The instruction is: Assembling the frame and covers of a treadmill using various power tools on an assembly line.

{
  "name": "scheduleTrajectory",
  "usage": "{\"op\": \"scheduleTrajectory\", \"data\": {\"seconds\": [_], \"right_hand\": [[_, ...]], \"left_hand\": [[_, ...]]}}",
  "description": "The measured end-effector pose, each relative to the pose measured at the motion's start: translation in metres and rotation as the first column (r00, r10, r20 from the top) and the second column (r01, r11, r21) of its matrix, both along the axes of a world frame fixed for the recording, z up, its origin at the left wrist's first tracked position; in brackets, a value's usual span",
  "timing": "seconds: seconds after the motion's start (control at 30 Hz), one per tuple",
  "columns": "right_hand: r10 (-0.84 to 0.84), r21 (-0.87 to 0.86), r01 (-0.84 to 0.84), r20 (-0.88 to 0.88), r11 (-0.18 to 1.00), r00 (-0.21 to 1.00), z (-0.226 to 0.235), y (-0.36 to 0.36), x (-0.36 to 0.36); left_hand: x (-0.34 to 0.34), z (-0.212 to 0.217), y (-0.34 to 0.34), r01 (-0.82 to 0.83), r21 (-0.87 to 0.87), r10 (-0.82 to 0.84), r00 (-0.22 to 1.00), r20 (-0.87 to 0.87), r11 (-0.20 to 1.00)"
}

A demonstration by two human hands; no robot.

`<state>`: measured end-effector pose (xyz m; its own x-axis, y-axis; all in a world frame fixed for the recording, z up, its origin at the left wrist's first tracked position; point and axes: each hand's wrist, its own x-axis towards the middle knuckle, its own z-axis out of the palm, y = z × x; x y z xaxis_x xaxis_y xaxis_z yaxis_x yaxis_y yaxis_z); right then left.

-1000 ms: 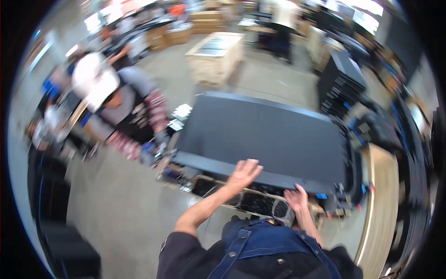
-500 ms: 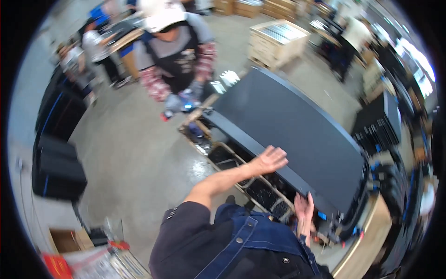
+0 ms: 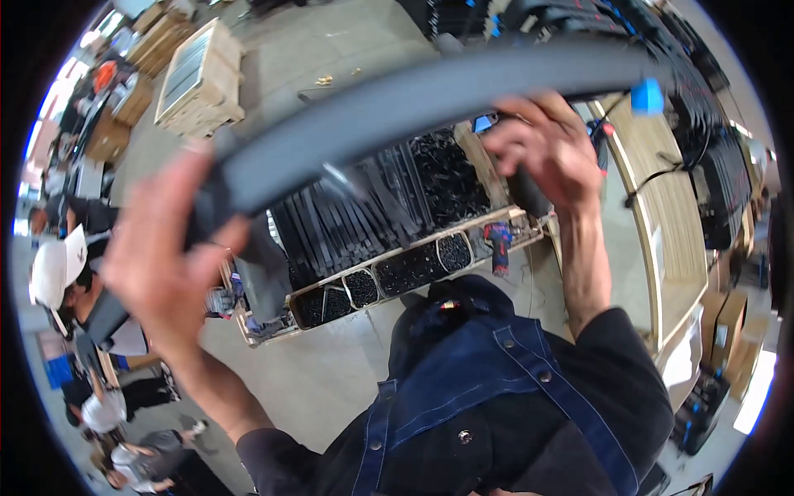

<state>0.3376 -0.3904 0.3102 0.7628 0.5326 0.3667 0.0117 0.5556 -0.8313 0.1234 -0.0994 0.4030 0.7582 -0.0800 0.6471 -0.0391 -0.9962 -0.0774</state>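
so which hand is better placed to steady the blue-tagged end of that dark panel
Right. The right hand grips the dark panel close to its blue-tagged corner; the left hand holds the opposite end, far away.

Big flat panel [image 3: 413,103] up top, left hand [image 3: 165,256] under its left end, right hand [image 3: 550,149] at right end; parts tray [image 3: 397,269] below panel; wooden crate [image 3: 198,78] behind, upper left; workbench [image 3: 653,207] right; person in cap [image 3: 70,285] far left
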Motion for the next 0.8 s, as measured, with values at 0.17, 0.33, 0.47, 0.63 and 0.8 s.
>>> {"op": "scheduleTrajectory", "data": {"seconds": [0.17,0.33,0.47,0.63,0.8], "right_hand": [[0.384,-0.206,-0.715,-0.728,0.668,0.568,-0.222,0.017,0.033],[0.321,0.39,0.201,-0.897,0.899,0.303,-0.353,0.11,0.129],[0.642,0.774,0.27,-0.628,0.573,0.44,-0.382,0.126,0.138],[0.605,0.573,0.456,-0.791,0.681,0.09,-0.386,0.061,0.051],[0.266,0.242,0.396,-0.964,0.886,-0.007,-0.362,0.002,0.044]], "left_hand": [[0.057,0.038,0.063,-0.132,0.048,0.135,0.987,-0.082,0.99],[0.154,0.028,0.165,-0.306,0.126,0.328,0.918,-0.225,0.944],[0.24,0.017,0.294,-0.347,-0.039,0.321,0.899,-0.298,0.937],[0.356,-0.143,0.395,-0.275,-0.185,0.1,0.768,-0.633,0.943],[0.406,-0.326,0.347,-0.398,-0.306,-0.034,0.562,-0.826,0.865]]}}
